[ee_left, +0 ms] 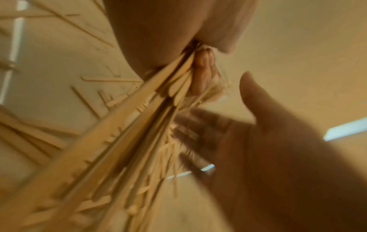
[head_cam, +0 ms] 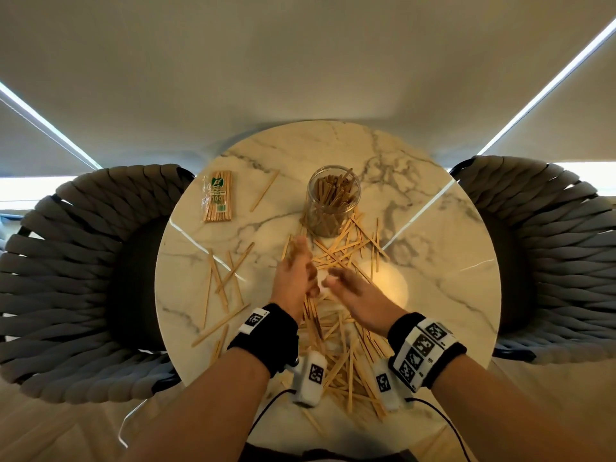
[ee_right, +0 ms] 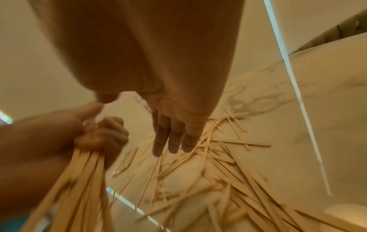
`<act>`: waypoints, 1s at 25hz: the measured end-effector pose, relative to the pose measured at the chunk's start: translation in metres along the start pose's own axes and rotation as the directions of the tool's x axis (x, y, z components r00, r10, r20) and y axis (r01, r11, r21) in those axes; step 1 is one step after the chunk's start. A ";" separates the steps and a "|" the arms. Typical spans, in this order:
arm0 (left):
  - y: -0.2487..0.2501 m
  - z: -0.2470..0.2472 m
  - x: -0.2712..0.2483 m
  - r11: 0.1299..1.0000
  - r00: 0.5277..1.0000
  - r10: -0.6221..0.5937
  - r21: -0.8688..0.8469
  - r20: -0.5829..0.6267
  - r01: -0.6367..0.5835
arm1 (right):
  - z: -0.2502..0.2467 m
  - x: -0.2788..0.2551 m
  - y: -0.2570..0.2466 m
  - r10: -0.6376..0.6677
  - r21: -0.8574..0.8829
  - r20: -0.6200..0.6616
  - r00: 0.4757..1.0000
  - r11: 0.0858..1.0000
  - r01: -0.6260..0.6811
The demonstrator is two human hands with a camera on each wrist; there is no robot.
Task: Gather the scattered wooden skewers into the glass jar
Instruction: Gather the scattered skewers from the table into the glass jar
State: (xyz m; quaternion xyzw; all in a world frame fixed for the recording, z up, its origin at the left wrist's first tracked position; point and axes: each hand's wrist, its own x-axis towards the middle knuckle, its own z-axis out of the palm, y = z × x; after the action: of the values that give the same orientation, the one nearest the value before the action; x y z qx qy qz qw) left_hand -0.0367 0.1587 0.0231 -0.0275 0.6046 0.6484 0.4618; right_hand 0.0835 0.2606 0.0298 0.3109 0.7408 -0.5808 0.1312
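while left hand (head_cam: 295, 273) grips skewers (ee_right: 79, 180), jar (head_cam: 333, 201) beyond.

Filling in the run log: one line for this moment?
left hand: grips skewer bundle | right hand: open, empty | jar: upright, partly filled | skewers on table: many

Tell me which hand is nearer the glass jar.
Left. The left hand, gripping a bundle of skewers, has its fingertips just short of the glass jar base. The right hand hovers open, farther back toward the person and slightly right.
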 end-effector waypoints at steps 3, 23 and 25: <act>0.020 0.006 0.007 0.926 0.997 -0.046 -0.377 -0.056 0.022 | 0.020 -0.010 0.002 -0.036 -0.114 0.242 0.969 0.991 0.066; 0.020 0.027 0.005 0.846 0.996 -0.050 -0.533 -0.078 0.001 | 0.025 -0.010 -0.006 -0.019 0.029 -0.074 0.997 0.999 0.021; 0.020 0.028 0.009 0.855 0.985 -0.066 -0.517 -0.160 -0.026 | 0.029 -0.009 -0.005 -0.032 0.044 -0.072 0.997 0.998 0.035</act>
State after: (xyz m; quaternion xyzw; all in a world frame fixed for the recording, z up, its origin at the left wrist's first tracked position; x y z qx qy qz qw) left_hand -0.0397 0.1895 0.0409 -0.2126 0.4453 0.7773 0.3903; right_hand 0.0831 0.2301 0.0304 0.3219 0.7367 -0.5881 0.0879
